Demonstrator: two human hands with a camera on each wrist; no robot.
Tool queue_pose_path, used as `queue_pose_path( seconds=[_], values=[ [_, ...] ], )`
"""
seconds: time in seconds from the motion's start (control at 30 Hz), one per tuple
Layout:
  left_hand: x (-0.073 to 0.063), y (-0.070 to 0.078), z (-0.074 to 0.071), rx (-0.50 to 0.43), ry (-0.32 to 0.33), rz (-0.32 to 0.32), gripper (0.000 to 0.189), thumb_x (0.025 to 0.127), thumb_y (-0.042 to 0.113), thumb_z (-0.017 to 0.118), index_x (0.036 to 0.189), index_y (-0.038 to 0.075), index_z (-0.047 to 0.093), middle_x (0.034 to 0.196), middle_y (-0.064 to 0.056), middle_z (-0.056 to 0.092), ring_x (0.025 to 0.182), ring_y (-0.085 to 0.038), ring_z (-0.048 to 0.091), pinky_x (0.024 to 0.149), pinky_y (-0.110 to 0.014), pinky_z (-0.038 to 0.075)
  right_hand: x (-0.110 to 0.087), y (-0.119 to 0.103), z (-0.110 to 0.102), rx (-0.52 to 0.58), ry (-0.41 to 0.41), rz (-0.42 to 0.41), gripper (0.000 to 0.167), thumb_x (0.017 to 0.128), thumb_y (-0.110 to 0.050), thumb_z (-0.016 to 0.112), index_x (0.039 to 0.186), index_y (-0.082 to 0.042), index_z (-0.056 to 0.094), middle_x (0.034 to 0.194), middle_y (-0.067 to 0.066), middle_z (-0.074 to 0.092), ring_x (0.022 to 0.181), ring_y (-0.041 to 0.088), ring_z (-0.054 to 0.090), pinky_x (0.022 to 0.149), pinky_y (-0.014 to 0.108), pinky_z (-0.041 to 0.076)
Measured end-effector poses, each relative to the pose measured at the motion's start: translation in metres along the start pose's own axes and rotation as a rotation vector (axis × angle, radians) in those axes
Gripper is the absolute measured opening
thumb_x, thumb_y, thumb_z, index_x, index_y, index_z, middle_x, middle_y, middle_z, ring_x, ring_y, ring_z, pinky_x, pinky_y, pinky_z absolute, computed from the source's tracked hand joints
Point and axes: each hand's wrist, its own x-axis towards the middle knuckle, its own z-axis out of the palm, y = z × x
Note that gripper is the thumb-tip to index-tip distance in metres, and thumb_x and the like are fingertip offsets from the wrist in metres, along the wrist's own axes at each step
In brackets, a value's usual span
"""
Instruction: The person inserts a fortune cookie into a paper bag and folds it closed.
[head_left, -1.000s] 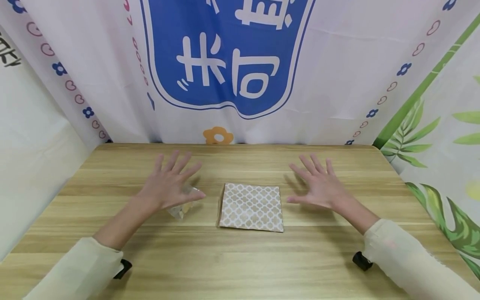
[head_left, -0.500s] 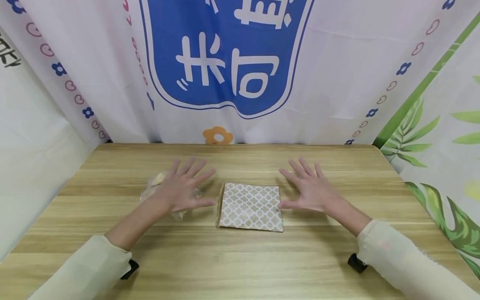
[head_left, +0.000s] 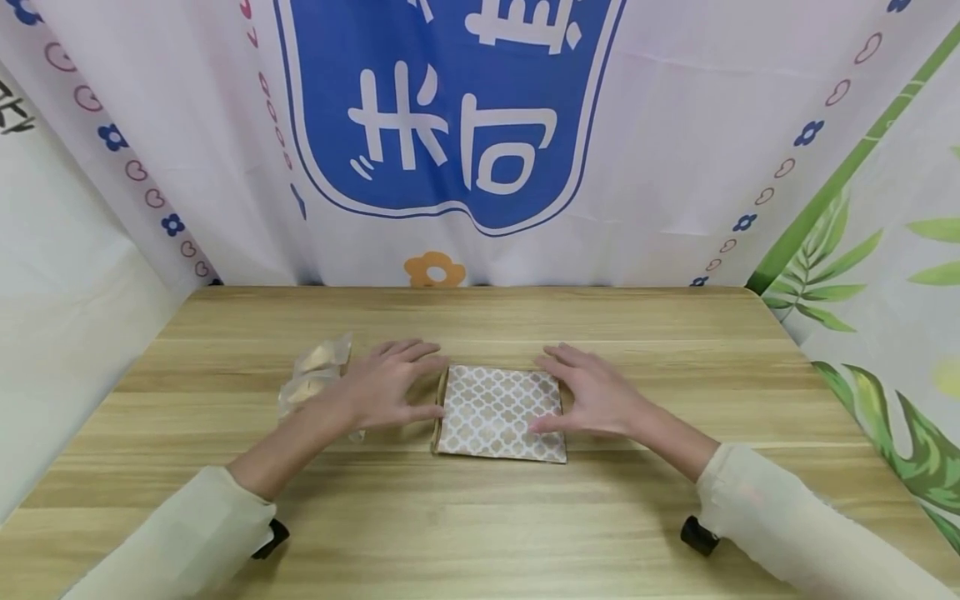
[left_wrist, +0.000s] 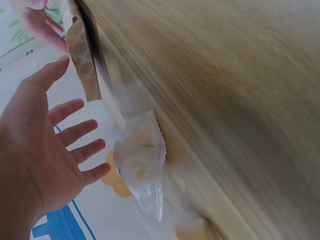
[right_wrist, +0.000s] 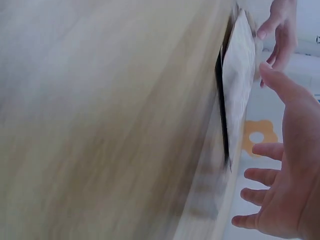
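Observation:
A flat, folded paper bag (head_left: 487, 421) with a white and tan lattice print lies on the table, its brown side edge showing at the left. My left hand (head_left: 386, 387) is at its left edge, thumb tip close by the paper and fingers spread in the left wrist view. On the other side, my right hand (head_left: 596, 396) reaches over the bag's right edge, the thumb overlapping the print in the head view. Both palms face inward and neither hand holds anything. Clear plastic packets (head_left: 306, 390) with pale yellowish contents lie behind my left wrist, partly hidden by it.
The wooden table (head_left: 480, 517) ends at a white printed curtain (head_left: 675, 167) at the back. Leaf-patterned cloth (head_left: 847, 292) hangs along the right side and a plain white cloth (head_left: 67, 292) along the left.
Both hands have moved inward toward the bag, and their fingers have drawn closer together. More of the packets shows behind the left hand. The bag has stayed in place.

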Motion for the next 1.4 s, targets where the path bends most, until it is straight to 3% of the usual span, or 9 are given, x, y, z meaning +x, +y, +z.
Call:
queue_pose_path(
  seconds=[0.17, 0.37, 0.83, 1.4],
  values=[
    [0.003, 0.003, 0.0, -0.007, -0.019, 0.009, 0.069, 0.092, 0.049, 0.074, 0.145, 0.006, 0.059, 0.15, -0.021, 0.053, 0.139, -0.042, 0.048, 0.116, -0.065, 0.034, 0.004, -0.011, 0.003, 0.009, 0.028, -0.053, 0.101, 0.075, -0.066, 0.081, 0.146, 0.001, 0.055, 0.153, 0.026, 0.049, 0.141, 0.045, 0.046, 0.115, 0.064, 0.036],
    [0.004, 0.004, -0.001, -0.011, -0.023, 0.015, 0.068, 0.091, 0.047, 0.077, 0.142, 0.005, 0.062, 0.147, -0.019, 0.056, 0.138, -0.04, 0.05, 0.116, -0.063, 0.035, 0.006, -0.019, 0.006, -0.011, 0.025, -0.084, 0.108, 0.07, -0.067, 0.084, 0.145, 0.005, 0.054, 0.152, 0.027, 0.049, 0.141, 0.044, 0.046, 0.117, 0.062, 0.034],
    [0.006, 0.002, 0.001, -0.006, -0.042, 0.035, 0.066, 0.088, 0.043, 0.081, 0.137, 0.001, 0.065, 0.144, -0.017, 0.059, 0.136, -0.037, 0.052, 0.114, -0.059, 0.04, 0.017, -0.03, 0.012, 0.054, -0.033, -0.096, 0.105, 0.073, -0.065, 0.085, 0.147, 0.002, 0.054, 0.152, 0.019, 0.051, 0.141, 0.037, 0.047, 0.117, 0.053, 0.038],
    [0.005, -0.002, 0.003, -0.006, -0.033, 0.106, 0.065, 0.084, 0.04, 0.085, 0.131, -0.002, 0.068, 0.139, -0.016, 0.062, 0.131, -0.033, 0.056, 0.113, -0.051, 0.044, 0.021, -0.029, 0.015, 0.083, -0.107, -0.072, 0.103, 0.072, -0.058, 0.09, 0.151, -0.005, 0.051, 0.157, 0.017, 0.046, 0.144, 0.037, 0.043, 0.117, 0.055, 0.038]
  ],
)
